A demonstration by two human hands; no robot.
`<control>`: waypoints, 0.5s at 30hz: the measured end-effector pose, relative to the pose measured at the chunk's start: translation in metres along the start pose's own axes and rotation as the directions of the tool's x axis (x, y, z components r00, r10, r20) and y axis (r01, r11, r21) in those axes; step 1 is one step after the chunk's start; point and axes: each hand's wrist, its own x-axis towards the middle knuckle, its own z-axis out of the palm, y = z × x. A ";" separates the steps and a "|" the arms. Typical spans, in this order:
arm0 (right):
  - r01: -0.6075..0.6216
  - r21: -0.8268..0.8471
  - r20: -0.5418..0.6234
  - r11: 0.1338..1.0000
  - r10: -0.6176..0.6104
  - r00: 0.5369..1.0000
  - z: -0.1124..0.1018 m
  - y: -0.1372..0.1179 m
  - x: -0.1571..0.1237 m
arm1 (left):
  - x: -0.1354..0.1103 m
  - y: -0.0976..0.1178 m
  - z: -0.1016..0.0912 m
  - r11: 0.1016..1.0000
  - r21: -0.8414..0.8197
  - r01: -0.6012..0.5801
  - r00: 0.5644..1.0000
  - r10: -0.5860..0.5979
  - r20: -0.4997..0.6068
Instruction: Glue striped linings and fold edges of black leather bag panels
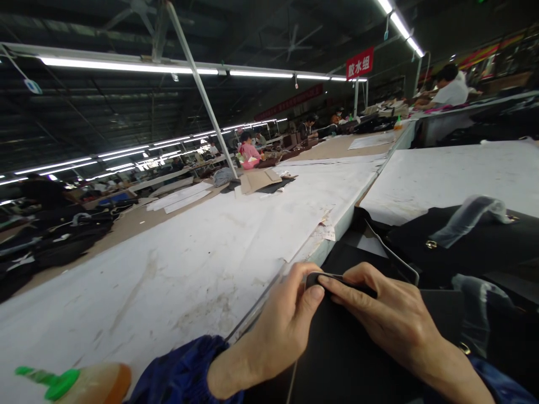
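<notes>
While both hands meet low in the middle, the left hand pinches the end of a black piece between its thumb and bent finger, with no gap left. The right hand has its fingers closed on the same edge, one tip pressing close to the left thumb. The piece is held up just by the near edge of the white table; where its lower end stops, I cannot tell. A blue sleeve covers the left wrist. Beside it, at the bottom left, is a bottle with a green top, tilted over. Right of the hands lies a black bag, its handle wrapped in clear plastic, with a small gold ring. Farther along the table sit some flat tan sheets, next to a slanting pole. A dark heap lies off to the left. Well past that, a person in pink and a person in white are at other tables, and a red sign hangs under long, bright lights.
</notes>
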 end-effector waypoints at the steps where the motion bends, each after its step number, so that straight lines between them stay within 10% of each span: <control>1: -0.005 0.006 0.005 1.000 0.005 1.000 0.001 -0.001 0.000 | 0.000 -0.002 0.001 1.000 0.023 -0.015 1.000 0.015 -0.011; 15: -0.063 0.142 0.023 0.988 0.060 0.998 0.012 -0.008 -0.004 | 0.000 -0.019 0.006 0.991 0.067 -0.115 0.993 0.117 -0.025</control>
